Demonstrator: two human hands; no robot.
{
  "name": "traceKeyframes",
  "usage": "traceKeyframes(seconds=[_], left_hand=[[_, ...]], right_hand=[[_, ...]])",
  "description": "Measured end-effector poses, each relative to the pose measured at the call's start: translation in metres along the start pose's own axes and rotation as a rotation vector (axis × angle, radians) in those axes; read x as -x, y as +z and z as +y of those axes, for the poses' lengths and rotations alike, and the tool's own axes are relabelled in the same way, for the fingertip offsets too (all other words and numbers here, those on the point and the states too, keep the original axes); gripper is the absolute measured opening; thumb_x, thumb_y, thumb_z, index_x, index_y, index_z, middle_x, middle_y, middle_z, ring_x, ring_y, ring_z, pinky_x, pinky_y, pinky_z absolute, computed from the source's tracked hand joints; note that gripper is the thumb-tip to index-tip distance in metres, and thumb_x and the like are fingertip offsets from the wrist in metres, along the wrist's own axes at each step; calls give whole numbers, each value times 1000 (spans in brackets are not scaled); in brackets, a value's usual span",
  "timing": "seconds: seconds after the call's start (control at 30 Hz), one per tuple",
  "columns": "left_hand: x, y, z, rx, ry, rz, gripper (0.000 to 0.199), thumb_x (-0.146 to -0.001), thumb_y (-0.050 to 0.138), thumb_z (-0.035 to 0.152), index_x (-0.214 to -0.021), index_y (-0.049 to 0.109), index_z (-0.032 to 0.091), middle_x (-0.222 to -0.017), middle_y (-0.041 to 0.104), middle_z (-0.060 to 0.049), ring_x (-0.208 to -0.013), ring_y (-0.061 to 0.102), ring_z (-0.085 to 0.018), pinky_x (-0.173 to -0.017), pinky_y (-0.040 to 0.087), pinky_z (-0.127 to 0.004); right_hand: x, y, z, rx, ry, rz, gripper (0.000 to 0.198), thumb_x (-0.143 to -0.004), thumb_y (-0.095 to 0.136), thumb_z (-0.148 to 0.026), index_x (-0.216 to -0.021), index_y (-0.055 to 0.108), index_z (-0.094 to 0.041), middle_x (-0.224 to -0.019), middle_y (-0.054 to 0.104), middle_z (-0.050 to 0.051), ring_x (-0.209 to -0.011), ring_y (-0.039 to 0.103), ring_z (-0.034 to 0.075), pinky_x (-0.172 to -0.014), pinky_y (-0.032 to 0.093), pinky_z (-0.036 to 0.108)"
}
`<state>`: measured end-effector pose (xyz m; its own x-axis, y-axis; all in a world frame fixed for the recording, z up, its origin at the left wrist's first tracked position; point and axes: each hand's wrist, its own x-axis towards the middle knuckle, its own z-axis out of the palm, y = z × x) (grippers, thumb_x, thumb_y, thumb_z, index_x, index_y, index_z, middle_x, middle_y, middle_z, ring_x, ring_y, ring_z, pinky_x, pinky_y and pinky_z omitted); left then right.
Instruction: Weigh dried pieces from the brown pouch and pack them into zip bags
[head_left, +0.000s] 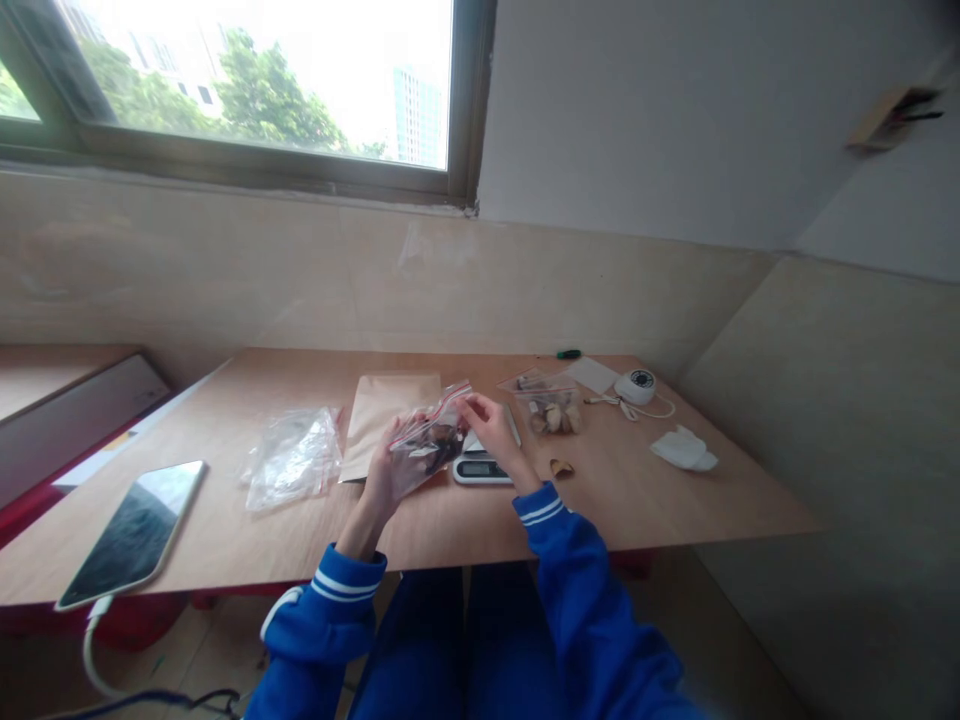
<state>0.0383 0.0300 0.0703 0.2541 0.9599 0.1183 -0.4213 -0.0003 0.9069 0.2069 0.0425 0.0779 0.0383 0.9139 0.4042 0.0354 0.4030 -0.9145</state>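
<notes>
My left hand (382, 478) grips the lower left side of a clear zip bag (411, 470) with a red seal line and dark dried pieces inside. At the bag's top right corner, the fingers of my right hand (486, 420) pinch together near the seal; the pinched edge is partly hidden. Beneath my right hand sits a small white digital scale (480, 470), its platform partly covered by hand and bag. Behind the held bag lies a brown paper bag (386, 400). A single tan dried piece (561, 468) rests on the table right of the scale.
Several flat clear zip bags (296, 460) lie left of the paper bag. A filled zip bag (553, 408) of tan pieces sits to the right, near a white corded device (634, 388) and crumpled white tissue (683, 449). A plugged-in tablet (135, 535) occupies the left front edge.
</notes>
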Motion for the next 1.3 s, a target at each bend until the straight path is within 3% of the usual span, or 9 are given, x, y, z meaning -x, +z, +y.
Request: traceKeyframes(seconds=[0.1,0.27,0.47,0.53,0.63,0.8,1.03,1.2,1.3], left_hand=[[5,0,6,32,9,14,64,-79,46,69,-106,67,16,-108,70,-11,-106,63,-30,-90,50,-43],[7,-4,14,-383,147,123,38,-69,73,47,-91,72,16,-87,73,-7,-86,66,-22,-80,50,-30],[-1,-17,32,-503,112,87,29,-66,76,43,-75,72,16,-70,69,-4,-65,60,-16,-62,48,-26],[-6,-19,39,-508,97,45,30,-65,77,41,-81,73,16,-73,69,-4,-64,60,-15,-60,48,-26],[-14,-20,42,-380,121,62,42,-65,78,36,-102,71,18,-91,72,-7,-83,64,-17,-74,50,-26],[-22,-18,16,-110,87,75,47,-73,72,42,-111,68,15,-109,70,-10,-102,63,-20,-92,46,-30],[-16,-7,-20,-40,66,192,53,-73,70,48,-113,65,15,-92,72,-8,-88,67,-20,-81,51,-31],[-20,-1,-28,-182,107,69,43,-77,66,48,-102,69,14,-96,72,-10,-91,65,-22,-82,50,-31],[-26,2,-31,-258,203,187,37,-78,64,47,-95,69,15,-82,70,-6,-77,63,-18,-73,50,-28]], right_hand=[[3,1,6,41,-10,132,37,-84,57,-53,-87,64,-17,-61,58,-2,-50,52,12,-50,42,23],[8,1,8,135,-70,260,37,-88,51,-51,-90,64,-16,-66,57,0,-56,51,12,-56,42,24],[22,-1,12,203,-111,239,33,-92,46,-46,-90,61,-17,-69,58,0,-60,50,13,-58,41,24],[28,-3,18,202,-94,234,32,-92,47,-46,-91,61,-17,-69,58,0,-61,52,13,-60,42,24],[34,-6,23,139,-42,227,34,-91,48,-48,-97,62,-17,-67,58,0,-59,52,14,-57,42,24],[34,-6,16,111,-75,345,32,-90,49,-47,-96,61,-18,-69,58,0,-62,56,15,-60,46,25],[38,-11,27,73,-66,428,28,-88,52,-47,-89,58,-20,-68,61,0,-61,59,16,-60,49,28],[30,-19,30,-9,-45,460,30,-86,53,-49,-91,56,-20,-76,66,4,-64,63,18,-61,52,30],[21,-21,29,-33,-44,426,29,-85,55,-49,-90,56,-19,-74,68,4,-62,63,18,-60,52,30]])
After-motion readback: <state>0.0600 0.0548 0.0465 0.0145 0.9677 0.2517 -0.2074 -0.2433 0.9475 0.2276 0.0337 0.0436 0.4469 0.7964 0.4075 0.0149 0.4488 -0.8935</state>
